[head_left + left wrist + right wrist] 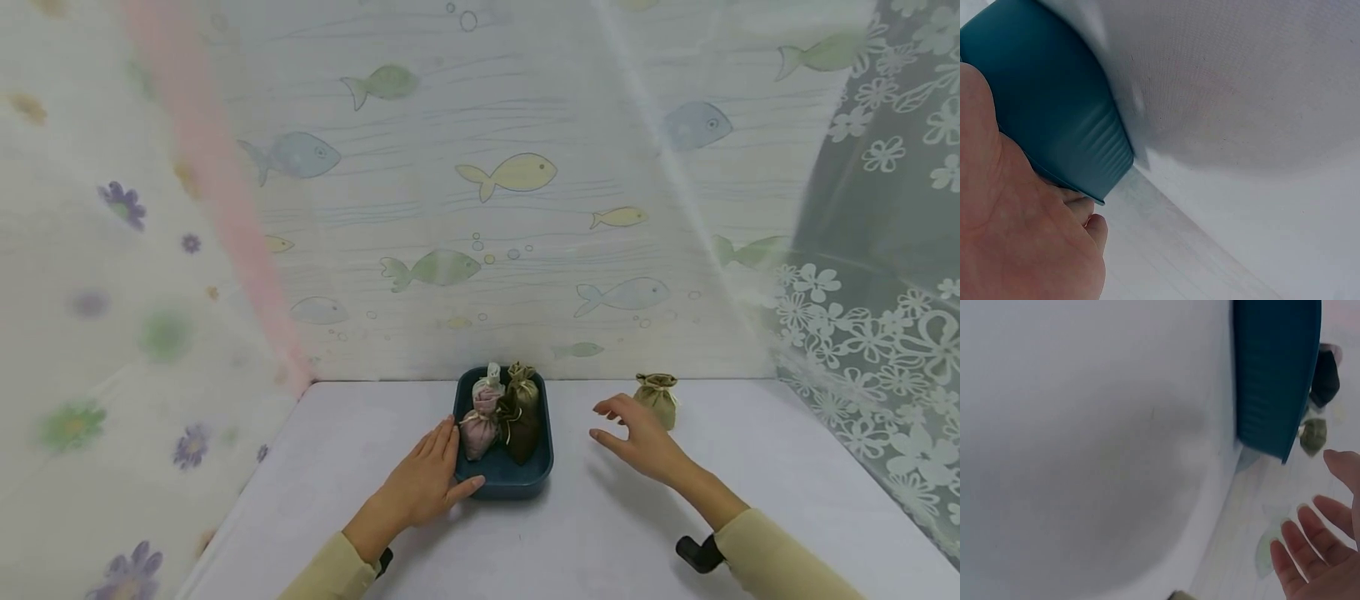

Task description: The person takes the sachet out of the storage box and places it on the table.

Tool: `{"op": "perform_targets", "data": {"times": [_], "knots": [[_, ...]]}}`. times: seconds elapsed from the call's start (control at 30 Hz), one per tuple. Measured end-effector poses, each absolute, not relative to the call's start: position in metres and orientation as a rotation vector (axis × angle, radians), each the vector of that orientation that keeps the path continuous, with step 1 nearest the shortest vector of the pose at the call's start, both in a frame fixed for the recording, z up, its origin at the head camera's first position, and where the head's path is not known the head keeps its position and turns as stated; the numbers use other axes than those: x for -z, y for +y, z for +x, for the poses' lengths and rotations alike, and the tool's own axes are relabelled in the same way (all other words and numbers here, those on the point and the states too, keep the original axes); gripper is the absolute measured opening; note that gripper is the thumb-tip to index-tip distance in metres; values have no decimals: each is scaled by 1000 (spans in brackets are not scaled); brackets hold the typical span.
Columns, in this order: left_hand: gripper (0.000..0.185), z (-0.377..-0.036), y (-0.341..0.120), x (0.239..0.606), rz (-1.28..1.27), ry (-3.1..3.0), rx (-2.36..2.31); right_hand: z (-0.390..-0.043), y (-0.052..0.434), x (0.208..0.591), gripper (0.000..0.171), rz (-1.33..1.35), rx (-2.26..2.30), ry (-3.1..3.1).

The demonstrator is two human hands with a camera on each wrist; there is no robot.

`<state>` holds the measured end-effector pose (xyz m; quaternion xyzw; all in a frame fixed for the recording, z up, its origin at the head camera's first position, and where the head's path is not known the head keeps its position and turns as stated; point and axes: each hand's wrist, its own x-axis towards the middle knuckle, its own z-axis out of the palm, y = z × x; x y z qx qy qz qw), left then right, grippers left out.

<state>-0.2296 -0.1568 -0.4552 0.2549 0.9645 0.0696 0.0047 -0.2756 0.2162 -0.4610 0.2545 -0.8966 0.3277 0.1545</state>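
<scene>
Left hand: the left hand (423,487) is lying flat on the table (360,467), fingers straight, pressing against the left wall of the teal tray (504,483), thumb at its near corner.
Right hand: the right hand (637,442) is hovering right of the tray, fingers spread and relaxed, gripping nothing.
Nearest pouch: an olive pouch (657,398) is standing upright on the table just behind the right fingertips.
Tray contents: a pink pouch (480,429), a dark brown pouch (521,425) and a pale pouch (491,379) are sitting packed together.
Surroundings: a fish-print backdrop (510,175) is hanging behind.
</scene>
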Motion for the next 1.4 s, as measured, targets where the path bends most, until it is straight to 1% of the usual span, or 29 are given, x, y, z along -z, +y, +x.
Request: {"op": "perform_targets", "data": {"times": [0.13,0.6,1.0,1.4], "knots": [[96,-229,-157,455,813,3019,-240,-275,201,460,30,759,-980,-2566],[103,-238,-161,471,805,3043,-202,-281,157,456,38,851,-1088,-2591],[103,-235,-160,467,820,3040,-215,-289,128,459,36,872,-1056,-2589],[103,-237,-160,471,783,3037,-183,-302,112,468,37,778,-1045,-2615]]}}
